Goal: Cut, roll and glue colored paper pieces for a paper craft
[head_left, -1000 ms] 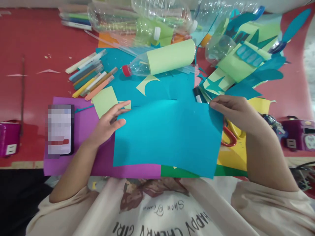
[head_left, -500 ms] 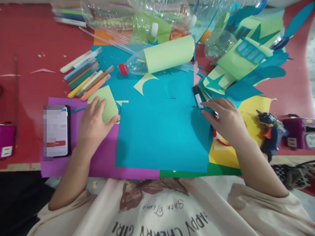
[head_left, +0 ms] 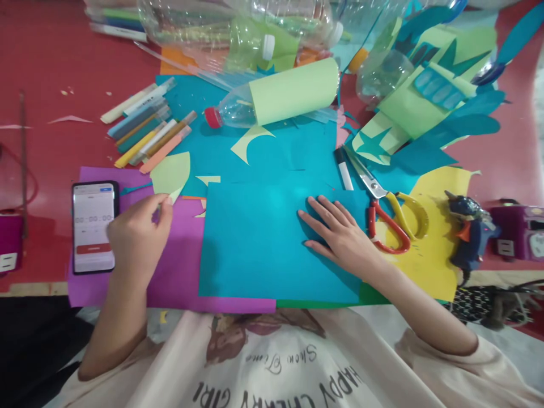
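Observation:
My left hand (head_left: pixel 140 238) is closed in a pinch at the lower tip of a light green paper piece (head_left: pixel 170 173), between the phone and the blue sheet. My right hand (head_left: pixel 340 232) lies flat with fingers spread on the right half of a blue paper sheet (head_left: pixel 255 243). Just right of that hand are scissors (head_left: pixel 374 188) with one red and one yellow handle, their blades slightly apart. Beside the blades lies a white tube with a black cap (head_left: pixel 344 169).
A phone (head_left: pixel 94 226) lies on purple paper (head_left: pixel 178 272) at left, below several markers (head_left: pixel 148 127). Behind the blue sheet is a bottle wrapped in light green paper (head_left: pixel 293 93). A paper-covered craft (head_left: pixel 425 107) and a dark blue glue gun (head_left: pixel 471 232) are at right.
My right hand has left the scissors and moved left onto the blue sheet. My left hand has gone from spread over the light green paper to a pinch at its tip, turning it.

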Demonstrator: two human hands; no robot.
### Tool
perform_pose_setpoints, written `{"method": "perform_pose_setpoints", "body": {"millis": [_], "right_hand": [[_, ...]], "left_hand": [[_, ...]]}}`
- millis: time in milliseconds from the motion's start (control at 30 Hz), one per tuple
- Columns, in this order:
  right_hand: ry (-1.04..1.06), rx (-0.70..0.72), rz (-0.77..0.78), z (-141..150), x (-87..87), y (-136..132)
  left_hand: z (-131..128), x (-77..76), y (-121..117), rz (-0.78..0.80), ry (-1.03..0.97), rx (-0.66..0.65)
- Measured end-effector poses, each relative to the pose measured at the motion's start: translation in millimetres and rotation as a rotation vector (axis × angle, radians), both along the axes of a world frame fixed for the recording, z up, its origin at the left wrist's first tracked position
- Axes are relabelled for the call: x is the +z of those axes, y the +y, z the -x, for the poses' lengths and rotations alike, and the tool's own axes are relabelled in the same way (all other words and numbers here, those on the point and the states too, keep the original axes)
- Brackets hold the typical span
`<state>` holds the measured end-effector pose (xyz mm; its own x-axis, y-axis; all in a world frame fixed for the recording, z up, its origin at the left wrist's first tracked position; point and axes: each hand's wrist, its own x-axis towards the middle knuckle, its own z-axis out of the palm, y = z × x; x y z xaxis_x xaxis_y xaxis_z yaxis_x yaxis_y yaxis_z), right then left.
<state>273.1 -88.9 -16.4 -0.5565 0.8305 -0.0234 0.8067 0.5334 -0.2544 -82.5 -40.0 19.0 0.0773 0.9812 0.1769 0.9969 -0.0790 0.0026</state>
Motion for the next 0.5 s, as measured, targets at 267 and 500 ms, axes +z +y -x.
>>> {"method": "perform_pose_setpoints", "body": {"millis": [267,500], "right_hand": [[0.023,0.000,0.031,14,-4.9,-19],[0.029,-0.038,0.041,9,-5.2,-14]], "left_hand": [[-12,38.1,-18,0.307,0.133,-0.071],[9,39.4,-20,0.464,-0.066,0.030]]}}
